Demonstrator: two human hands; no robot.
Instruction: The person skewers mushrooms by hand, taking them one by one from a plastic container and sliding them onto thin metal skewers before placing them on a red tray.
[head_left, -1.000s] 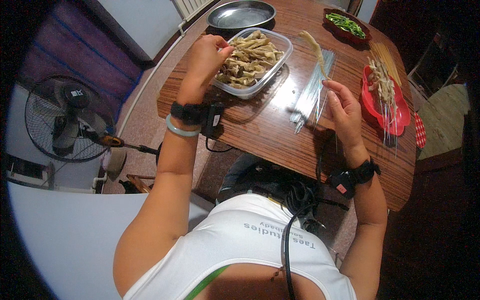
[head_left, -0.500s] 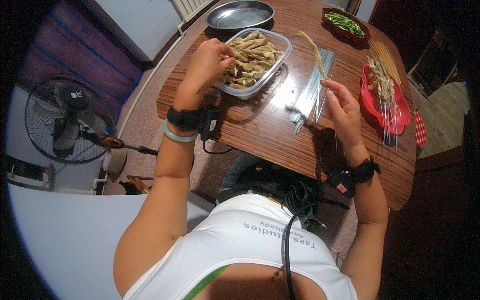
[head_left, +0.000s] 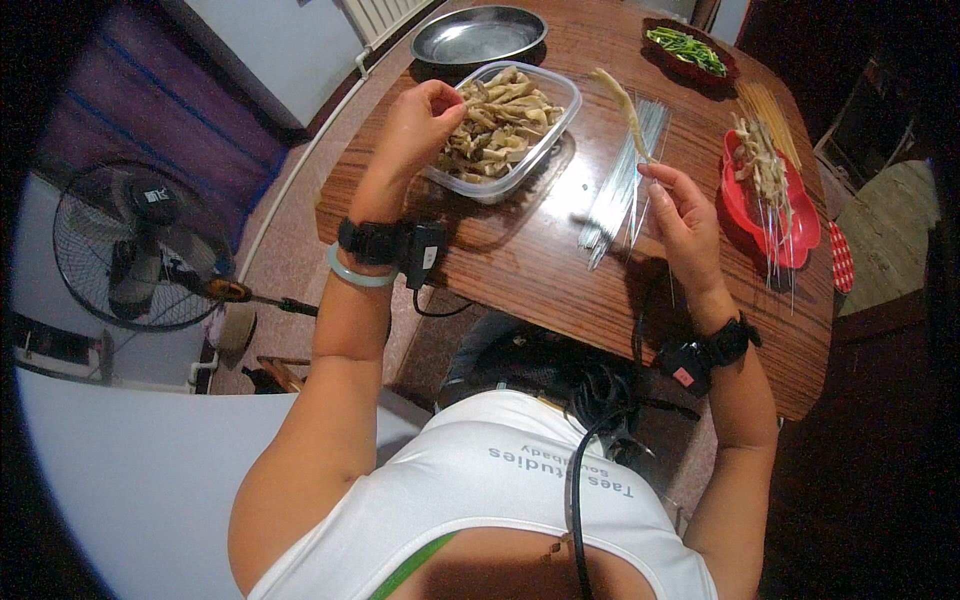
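Note:
My right hand [head_left: 683,215] pinches a thin metal skewer [head_left: 672,288], whose lower end shows below the hand. A long, pale mushroom strip [head_left: 622,105] rises from my fingertips, apparently on that skewer. At the left rim of a clear plastic container [head_left: 572,110], my left hand [head_left: 420,128] is closed with thumb and fingertips together; anything between them is too small or hidden to make out. Torn greyish-brown mushrooms [head_left: 510,115] fill the container. Beneath the held strip, a bundle of metal skewers [head_left: 615,195] lies on the wooden table [head_left: 530,262].
A red dish [head_left: 805,225] on the right holds loaded mushroom skewers [head_left: 765,170], with bamboo skewers [head_left: 768,115] beside it. Farther back are a metal tray [head_left: 480,35] and a dark bowl of green vegetables [head_left: 690,50]. A fan [head_left: 140,245] stands left of the table.
My left hand has shifted slightly at the container's rim, its fingertips drawn closer together. The right hand and its mushroom strip have barely moved.

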